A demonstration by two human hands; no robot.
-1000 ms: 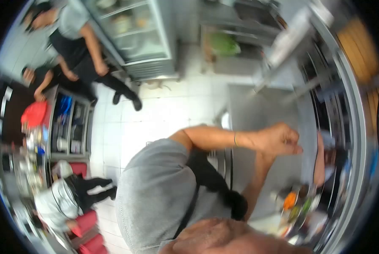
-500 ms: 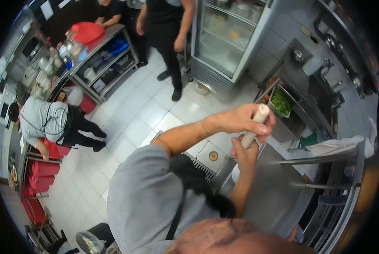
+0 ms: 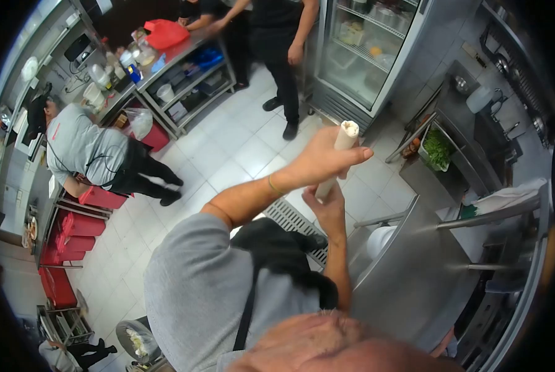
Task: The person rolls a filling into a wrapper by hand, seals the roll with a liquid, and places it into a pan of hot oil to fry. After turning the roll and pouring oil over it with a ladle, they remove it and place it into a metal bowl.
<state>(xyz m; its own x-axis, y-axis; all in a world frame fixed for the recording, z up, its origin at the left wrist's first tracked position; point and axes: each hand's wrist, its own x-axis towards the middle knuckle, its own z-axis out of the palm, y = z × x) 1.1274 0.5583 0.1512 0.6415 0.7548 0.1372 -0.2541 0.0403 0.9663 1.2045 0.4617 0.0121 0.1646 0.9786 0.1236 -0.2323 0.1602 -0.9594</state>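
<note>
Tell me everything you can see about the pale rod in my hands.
The pale rod is off-white, slim and roughly cylindrical, with a smooth-looking side and an uneven, rough face at its exposed upper end. It slants, that end tipped up toward the camera. The left hand wraps its upper part; the right hand grips it lower down, hiding its far end. It is held clear of the steel counter. Its material is unclear.

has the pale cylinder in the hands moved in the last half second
Yes: judged against the steel counter, the pale cylinder has shifted away from its near corner, further out over the floor tiles.
</note>
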